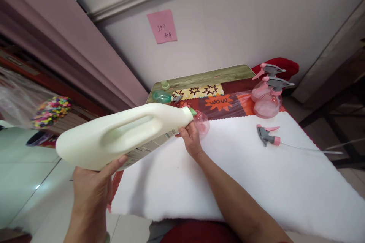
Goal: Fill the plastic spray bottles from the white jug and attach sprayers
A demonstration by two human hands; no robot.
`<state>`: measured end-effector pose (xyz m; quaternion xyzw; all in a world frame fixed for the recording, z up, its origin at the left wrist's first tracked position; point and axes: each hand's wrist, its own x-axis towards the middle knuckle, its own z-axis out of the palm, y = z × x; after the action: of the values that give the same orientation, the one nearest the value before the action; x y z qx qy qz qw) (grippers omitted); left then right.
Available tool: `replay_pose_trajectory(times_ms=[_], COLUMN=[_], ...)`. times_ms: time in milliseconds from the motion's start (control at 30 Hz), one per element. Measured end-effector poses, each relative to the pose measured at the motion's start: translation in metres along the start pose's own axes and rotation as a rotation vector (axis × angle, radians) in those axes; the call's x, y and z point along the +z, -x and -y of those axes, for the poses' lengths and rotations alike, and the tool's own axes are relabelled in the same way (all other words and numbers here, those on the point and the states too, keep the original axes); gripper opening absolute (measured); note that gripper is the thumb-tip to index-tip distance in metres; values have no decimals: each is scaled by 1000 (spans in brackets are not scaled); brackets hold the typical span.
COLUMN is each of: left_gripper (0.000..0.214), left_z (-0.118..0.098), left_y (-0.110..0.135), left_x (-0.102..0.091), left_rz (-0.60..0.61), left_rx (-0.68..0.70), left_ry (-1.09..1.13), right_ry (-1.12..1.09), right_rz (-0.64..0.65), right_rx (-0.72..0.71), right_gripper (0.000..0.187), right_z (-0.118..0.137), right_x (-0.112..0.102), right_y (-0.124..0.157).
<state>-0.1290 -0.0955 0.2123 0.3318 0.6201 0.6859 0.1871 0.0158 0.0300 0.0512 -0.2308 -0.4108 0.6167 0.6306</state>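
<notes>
The left hand (pixel 92 186) holds the jug (pixel 85 136) from below; the right hand (pixel 193 141) holds its neck, close to the pink bottle (pixel 203 124) on the tabletop (pixel 234 72). Tilting too quickly could maybe spill any contents beside this bottle.

A pale wall (pixel 228 19) bears a pink note (pixel 167 34) — a mauve curtain (pixel 82 45) hangs left of it — while glossy floor tiles (pixel 31 205) catch a small bright reflection (pixel 37 186) below.
</notes>
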Motion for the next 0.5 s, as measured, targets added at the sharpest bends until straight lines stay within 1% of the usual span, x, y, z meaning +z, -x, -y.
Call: replay_pose_trajectory(times_ms=[267,500], left_gripper=[61,71], left_z=[0,1], left_y=[1,-2], left_x=[1,-3], left_rz=[20,-15], left_rx=[2,-25], left_ry=[-1,-55], right_ry=[-10,-10], right_rz=[-3,-5], right_rx=[-2,10], right_gripper=[40,40], right_z=[-1,0], right_x=[0,0], right_y=[0,0])
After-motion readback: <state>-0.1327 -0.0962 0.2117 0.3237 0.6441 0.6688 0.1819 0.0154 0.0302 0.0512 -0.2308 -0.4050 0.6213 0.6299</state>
